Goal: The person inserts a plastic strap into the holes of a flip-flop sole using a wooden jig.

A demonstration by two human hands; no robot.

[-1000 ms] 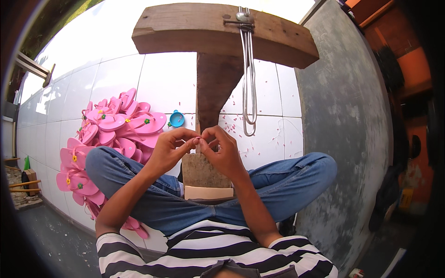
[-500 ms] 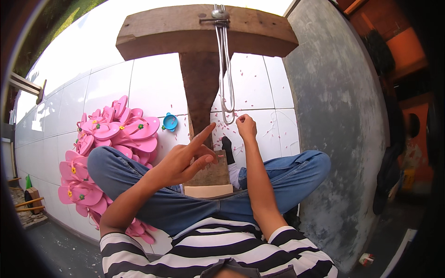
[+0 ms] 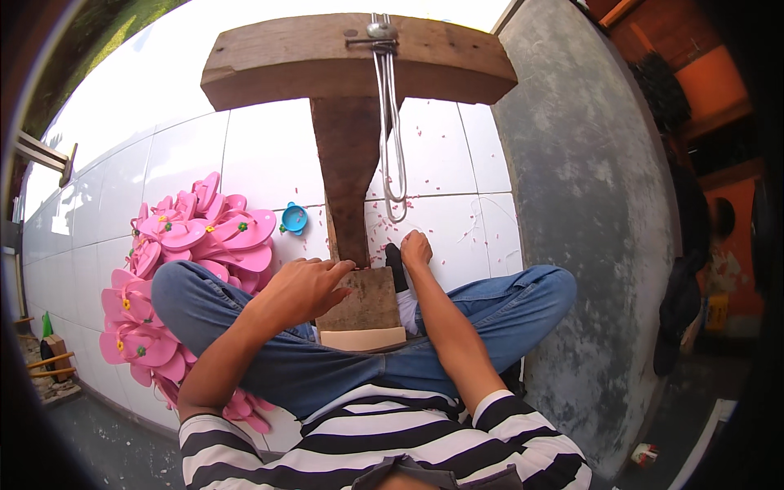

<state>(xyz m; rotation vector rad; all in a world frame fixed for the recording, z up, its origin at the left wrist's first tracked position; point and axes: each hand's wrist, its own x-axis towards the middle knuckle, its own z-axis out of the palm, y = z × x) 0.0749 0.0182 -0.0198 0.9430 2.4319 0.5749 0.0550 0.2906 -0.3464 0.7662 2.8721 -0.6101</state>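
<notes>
My left hand (image 3: 300, 290) reaches over the foot of a wooden T-shaped stand (image 3: 347, 163), fingers stretched, the index fingertip at the post's base where small pink bits lie. No held object shows in it. My right hand (image 3: 417, 247) is closed, fingers curled together, to the right of the post above my black-socked foot (image 3: 394, 263); whatever it may hold is hidden. A long bent metal wire loop (image 3: 393, 180) hangs from the stand's crosspiece, its lower end just above my right hand. Between my legs lies a flat wooden base board (image 3: 359, 302) with a beige pad (image 3: 363, 339) at its near end.
A big heap of pink flip-flops (image 3: 245, 233) with small flower ornaments lies beside my left leg. Near it on the white tiles (image 3: 265, 155) sits a small blue dish (image 3: 294, 219). Pink bits and thin strands are scattered there. A grey concrete ledge (image 3: 580, 204) runs along the right.
My left hand has lowered from pointing up to the post's base. My closed right hand has come down and slightly left, away from the wire loop's end.
</notes>
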